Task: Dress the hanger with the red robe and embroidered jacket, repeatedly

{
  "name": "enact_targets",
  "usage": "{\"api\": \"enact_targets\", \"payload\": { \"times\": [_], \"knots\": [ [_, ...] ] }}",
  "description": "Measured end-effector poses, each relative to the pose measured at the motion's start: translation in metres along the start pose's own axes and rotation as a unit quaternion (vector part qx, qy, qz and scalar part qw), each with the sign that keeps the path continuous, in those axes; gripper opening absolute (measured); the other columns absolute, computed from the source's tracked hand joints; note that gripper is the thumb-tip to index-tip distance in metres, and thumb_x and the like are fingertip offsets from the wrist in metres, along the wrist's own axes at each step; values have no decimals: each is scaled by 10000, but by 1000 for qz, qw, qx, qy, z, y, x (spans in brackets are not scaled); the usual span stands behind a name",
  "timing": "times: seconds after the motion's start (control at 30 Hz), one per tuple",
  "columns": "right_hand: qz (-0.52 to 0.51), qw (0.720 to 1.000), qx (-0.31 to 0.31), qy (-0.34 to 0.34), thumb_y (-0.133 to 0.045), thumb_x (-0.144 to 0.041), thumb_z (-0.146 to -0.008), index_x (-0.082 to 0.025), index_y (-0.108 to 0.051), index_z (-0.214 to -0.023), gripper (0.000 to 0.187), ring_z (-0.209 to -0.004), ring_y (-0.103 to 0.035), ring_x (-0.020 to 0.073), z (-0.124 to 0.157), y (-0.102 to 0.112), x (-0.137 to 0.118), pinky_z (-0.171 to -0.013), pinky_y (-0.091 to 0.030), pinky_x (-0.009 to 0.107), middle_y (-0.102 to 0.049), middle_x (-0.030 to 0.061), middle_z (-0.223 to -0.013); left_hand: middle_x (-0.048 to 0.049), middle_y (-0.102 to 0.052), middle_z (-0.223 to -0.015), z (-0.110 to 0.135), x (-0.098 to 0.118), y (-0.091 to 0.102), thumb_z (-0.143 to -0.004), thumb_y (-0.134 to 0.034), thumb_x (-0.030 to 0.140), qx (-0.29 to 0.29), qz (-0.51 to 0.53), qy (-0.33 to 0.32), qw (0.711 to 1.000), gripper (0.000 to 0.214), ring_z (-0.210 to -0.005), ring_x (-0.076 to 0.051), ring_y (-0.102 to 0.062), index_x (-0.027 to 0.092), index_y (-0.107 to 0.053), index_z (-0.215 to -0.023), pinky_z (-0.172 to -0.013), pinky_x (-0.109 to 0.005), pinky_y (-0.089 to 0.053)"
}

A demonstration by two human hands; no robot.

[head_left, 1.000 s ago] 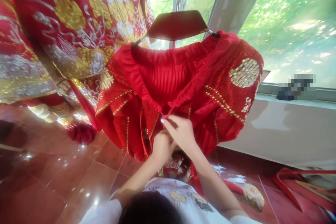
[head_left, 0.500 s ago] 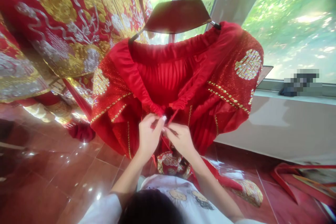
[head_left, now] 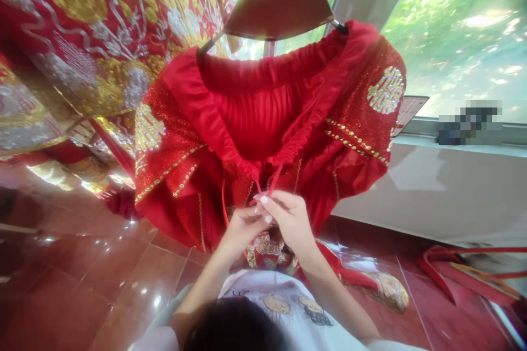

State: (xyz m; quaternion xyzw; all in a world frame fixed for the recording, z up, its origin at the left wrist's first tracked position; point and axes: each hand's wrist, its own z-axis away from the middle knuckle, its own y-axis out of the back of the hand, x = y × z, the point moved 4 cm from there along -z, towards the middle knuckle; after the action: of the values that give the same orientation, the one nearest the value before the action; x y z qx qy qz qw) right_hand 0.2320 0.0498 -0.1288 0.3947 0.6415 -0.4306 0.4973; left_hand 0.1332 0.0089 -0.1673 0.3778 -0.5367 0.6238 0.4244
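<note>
A red pleated skirt [head_left: 173, 126] with gold beading and sparkling round emblems hangs by its gathered waistband [head_left: 263, 74] from a dark hanger [head_left: 281, 10]. Two thin ends of a red drawstring [head_left: 275, 180] come out of the waistband's front and meet at my fingers. My left hand [head_left: 242, 227] pinches the cord from below. Against it, my right hand [head_left: 290, 216] is closed on the cord too, thumb and fingertips together. Where the strands cross between the fingers is hidden.
Embroidered red garments [head_left: 99, 38] with gold and silver hang at the left. A window sill [head_left: 415, 145] lies to the right, with a blurred dark object [head_left: 469, 123] on it. A red frame-like object [head_left: 473, 274] stands on the tiled floor [head_left: 123, 285] at lower right.
Both hands have drawn slightly down from the waistband, so more of the cord shows. The right hand has come over beside the left fingertips. The view has shifted a little.
</note>
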Motion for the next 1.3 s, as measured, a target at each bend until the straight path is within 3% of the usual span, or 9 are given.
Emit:
{"api": "enact_targets", "payload": {
  "times": [0.23,0.4,0.5,0.6,0.7,0.77,1.0,1.17,1.3],
  "knots": [
    [26,997,45,49,-596,-284,-833,-163,-691,-739,180,-642,-648,125,12,-5,-4,-638,-540,220,-694,33,-703,-50,-712,-806,8,9,11,-643,-760,306,139,138,-2,981,259,-733,-142,-626,151,-759,-850,-702,-256,-512],
    [102,987,61,106,-565,-264,-865,-165,-692,-781,181,-564,-599,110,19,-4,-10,-566,-506,215,-667,24,-668,-23,-660,-775,9,11,5,-785,-695,398,115,168,-22,979,304,-707,-120,-603,206,-725,-1018,-720,-267,-527],
    [137,983,63,105,-566,-260,-866,-161,-685,-752,192,-507,-550,105,19,-3,-10,-512,-462,210,-589,-3,-552,-45,-686,-899,19,32,10,-843,-652,422,177,49,-164,969,256,-809,-138,-625,234,-751,-987,-790,-278,-523],
    [164,977,62,123,-566,-251,-863,-152,-683,-746,193,-494,-515,96,19,-4,-10,-512,-440,209,-564,-12,-533,-52,-685,-965,28,62,3,-864,-645,294,156,-201,-301,919,156,-886,-152,-624,261,-772,-950,-810,-270,-508],
    [182,970,65,148,-552,-222,-856,-141,-676,-760,177,-501,-488,82,19,-7,-10,-518,-420,203,-586,-13,-577,-40,-668,-881,26,80,-9,-826,-677,201,124,-372,-368,843,155,-849,-153,-611,268,-777,-923,-776,-269,-496],
    [192,967,61,155,-538,-212,-860,-139,-646,-708,201,-496,-466,74,19,-10,-11,-515,-403,197,-571,-18,-568,-26,-654,-802,19,84,-11,-790,-715,200,149,-395,-368,829,90,-787,-144,-597,249,-778,-833,-720,-256,-487],
    [206,959,69,182,-548,-200,-851,-146,-544,-590,266,-471,-411,61,20,-15,-15,-476,-350,182,-507,-31,-521,42,-515,-718,-1,70,-2,-740,-707,168,239,-233,-294,896,189,-601,-78,-495,190,-522,-772,-560,-194,-429],
    [188,964,51,180,-556,-183,-853,-149,-585,-623,234,-479,-472,64,19,-19,-14,-483,-376,176,-583,-22,-563,-8,-632,-856,-10,60,-3,-742,-697,221,157,-22,-196,968,285,-765,-130,-648,198,-452,-885,-669,-242,-530],
    [178,971,48,152,-573,-216,-856,-156,-618,-664,205,-502,-529,81,18,-17,-11,-514,-417,185,-617,-16,-582,28,-642,-698,-13,51,10,-639,-819,292,126,90,-128,979,399,-651,-115,-645,189,-492,-844,-610,-216,-518]
  ]
}}
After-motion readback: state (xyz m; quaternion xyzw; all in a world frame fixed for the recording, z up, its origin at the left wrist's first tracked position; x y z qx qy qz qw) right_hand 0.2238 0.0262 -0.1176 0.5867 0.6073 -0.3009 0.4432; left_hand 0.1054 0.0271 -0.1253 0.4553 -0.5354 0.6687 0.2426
